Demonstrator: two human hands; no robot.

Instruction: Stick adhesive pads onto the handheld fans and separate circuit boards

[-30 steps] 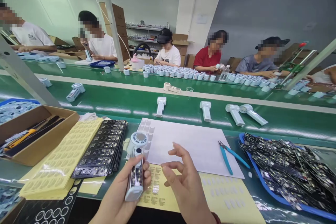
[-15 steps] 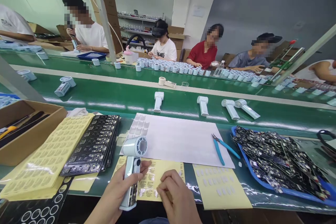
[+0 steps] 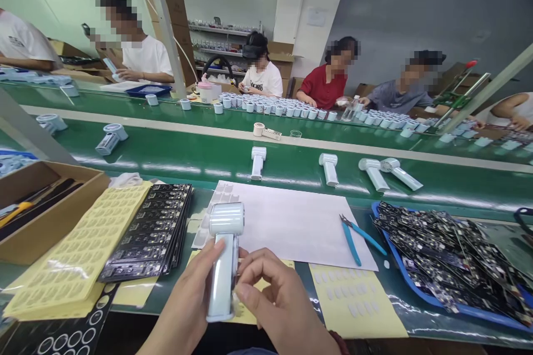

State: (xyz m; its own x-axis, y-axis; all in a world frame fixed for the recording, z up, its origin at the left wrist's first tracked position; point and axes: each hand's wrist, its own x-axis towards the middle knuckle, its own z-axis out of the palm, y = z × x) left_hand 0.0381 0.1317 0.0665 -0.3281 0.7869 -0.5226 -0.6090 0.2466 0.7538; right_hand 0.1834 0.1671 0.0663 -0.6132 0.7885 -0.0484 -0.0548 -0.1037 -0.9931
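My left hand (image 3: 189,302) is wrapped round the handle of a pale blue handheld fan body (image 3: 224,258), held upright with its round head on top and its closed side facing me. My right hand (image 3: 280,302) is pinched with thumb and forefinger pressed against the right side of the handle. What the pinch holds is too small to make out. Under both hands lies a yellow sticker sheet (image 3: 259,288). Behind it a white sheet (image 3: 291,222) rests on the bench.
Stacked black circuit boards (image 3: 156,230) and yellow sheets (image 3: 79,247) lie left, beside a cardboard box (image 3: 45,222). Blue cutters (image 3: 352,238) and a blue tray of boards (image 3: 449,258) sit right. Fan bodies (image 3: 258,161) ride the green conveyor (image 3: 208,158). Several people work opposite.
My left hand turned the fan body from its open board side to its closed side. My right hand went from spread open, down to the sticker sheet, then up to the handle in a pinch.
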